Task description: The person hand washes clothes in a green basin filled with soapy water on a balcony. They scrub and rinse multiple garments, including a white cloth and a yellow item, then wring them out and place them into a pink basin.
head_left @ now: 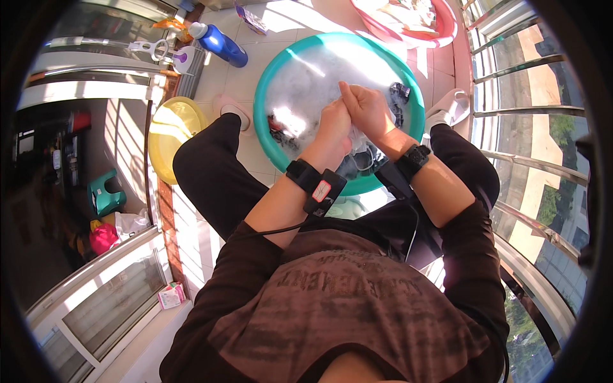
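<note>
My left hand and my right hand are pressed together as fists above a round teal basin. Pale wet cloth shows below and between them, gripped by both; most of the part inside the fists is hidden. White suds and cloudy water fill the basin. Dark patterned cloth sticks out of the foam at the right, and a dark and red piece at the left. More dark cloth with a white cord-like line lies beneath my wrists.
A blue detergent bottle lies on the tiles at the upper left. Behind the teal basin is a pink basin with laundry. A yellow basin leans beside my left knee. Metal railings line the right. Cables hang from both wrist devices.
</note>
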Demonstrator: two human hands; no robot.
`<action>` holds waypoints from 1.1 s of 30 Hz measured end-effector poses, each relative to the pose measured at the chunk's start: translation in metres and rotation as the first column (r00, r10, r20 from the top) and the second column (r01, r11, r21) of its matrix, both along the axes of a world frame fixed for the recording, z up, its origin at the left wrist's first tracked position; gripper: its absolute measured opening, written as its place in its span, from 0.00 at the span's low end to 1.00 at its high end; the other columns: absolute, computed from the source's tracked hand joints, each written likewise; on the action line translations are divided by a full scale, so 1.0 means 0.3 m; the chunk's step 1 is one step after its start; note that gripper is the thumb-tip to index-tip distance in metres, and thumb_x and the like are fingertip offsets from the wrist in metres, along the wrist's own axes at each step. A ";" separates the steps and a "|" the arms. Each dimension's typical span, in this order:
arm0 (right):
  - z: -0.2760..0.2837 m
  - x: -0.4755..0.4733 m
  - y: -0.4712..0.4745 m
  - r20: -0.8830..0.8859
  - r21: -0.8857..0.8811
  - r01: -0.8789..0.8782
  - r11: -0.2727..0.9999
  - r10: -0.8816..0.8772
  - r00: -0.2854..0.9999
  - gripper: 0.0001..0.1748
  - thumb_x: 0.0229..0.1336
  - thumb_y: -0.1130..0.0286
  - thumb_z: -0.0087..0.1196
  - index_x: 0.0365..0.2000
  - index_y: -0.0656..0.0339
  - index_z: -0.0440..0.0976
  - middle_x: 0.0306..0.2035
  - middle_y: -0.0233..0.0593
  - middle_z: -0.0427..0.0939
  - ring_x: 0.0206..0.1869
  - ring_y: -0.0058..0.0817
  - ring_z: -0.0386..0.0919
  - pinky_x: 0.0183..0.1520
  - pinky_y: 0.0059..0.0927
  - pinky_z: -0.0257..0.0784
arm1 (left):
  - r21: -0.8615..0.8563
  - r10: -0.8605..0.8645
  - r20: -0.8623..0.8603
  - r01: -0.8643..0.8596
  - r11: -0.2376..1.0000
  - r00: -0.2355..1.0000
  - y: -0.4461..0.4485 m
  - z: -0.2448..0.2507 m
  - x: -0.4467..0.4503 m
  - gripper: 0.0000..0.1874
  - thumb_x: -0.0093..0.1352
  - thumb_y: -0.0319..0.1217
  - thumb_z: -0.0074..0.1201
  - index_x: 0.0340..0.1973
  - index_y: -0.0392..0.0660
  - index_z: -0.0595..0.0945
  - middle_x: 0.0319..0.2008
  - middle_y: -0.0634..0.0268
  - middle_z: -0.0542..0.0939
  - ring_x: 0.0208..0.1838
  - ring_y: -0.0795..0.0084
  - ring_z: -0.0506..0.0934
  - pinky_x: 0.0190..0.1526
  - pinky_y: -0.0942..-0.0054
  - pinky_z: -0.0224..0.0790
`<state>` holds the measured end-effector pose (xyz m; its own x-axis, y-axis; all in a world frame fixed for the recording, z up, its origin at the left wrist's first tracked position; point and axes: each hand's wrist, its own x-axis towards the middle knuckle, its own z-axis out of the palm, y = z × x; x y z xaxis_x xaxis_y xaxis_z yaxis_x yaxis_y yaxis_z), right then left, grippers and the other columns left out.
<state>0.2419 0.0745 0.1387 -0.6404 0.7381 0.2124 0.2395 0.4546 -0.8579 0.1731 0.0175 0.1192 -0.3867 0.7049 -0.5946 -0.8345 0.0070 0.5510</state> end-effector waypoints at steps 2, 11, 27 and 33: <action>-0.008 0.000 0.003 0.017 -0.057 -0.024 0.998 0.025 1.000 0.22 0.61 0.59 0.48 0.15 0.63 0.71 0.16 0.49 0.71 0.20 0.48 0.71 0.24 0.42 0.66 | -0.050 -0.057 -0.051 0.054 0.997 0.997 0.004 0.014 -0.003 0.15 0.72 0.39 0.41 0.25 0.44 0.71 0.24 0.67 0.72 0.24 0.75 0.70 0.25 0.72 0.63; 0.013 -0.002 0.009 -0.021 -0.093 -0.019 0.996 0.017 1.000 0.22 0.61 0.62 0.50 0.15 0.64 0.71 0.14 0.48 0.70 0.18 0.47 0.70 0.23 0.40 0.65 | 0.018 -0.041 -0.055 0.042 0.999 0.998 0.015 0.007 -0.002 0.14 0.72 0.39 0.41 0.30 0.43 0.72 0.25 0.67 0.72 0.26 0.74 0.71 0.26 0.71 0.64; 0.032 -0.007 0.018 -0.061 0.100 0.029 0.995 -0.023 0.998 0.24 0.62 0.61 0.49 0.12 0.62 0.67 0.12 0.47 0.67 0.15 0.46 0.68 0.20 0.40 0.63 | 0.031 -0.108 -0.117 0.112 0.993 0.987 0.013 0.045 -0.008 0.13 0.72 0.40 0.43 0.30 0.46 0.71 0.25 0.70 0.71 0.26 0.75 0.71 0.26 0.73 0.64; 0.027 -0.005 0.025 -0.037 -0.170 0.076 0.982 -0.084 0.996 0.22 0.62 0.63 0.49 0.13 0.63 0.69 0.12 0.49 0.68 0.16 0.47 0.69 0.21 0.41 0.64 | -0.105 -0.098 -0.070 0.090 0.990 0.993 0.016 0.033 -0.016 0.14 0.72 0.41 0.43 0.27 0.47 0.70 0.22 0.70 0.70 0.23 0.75 0.70 0.26 0.73 0.64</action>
<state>0.2404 0.0821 0.1468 -0.5706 0.8142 0.1072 0.2294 0.2834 -0.9312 0.1682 0.0222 0.1292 -0.3679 0.6777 -0.6366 -0.7837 0.1425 0.6046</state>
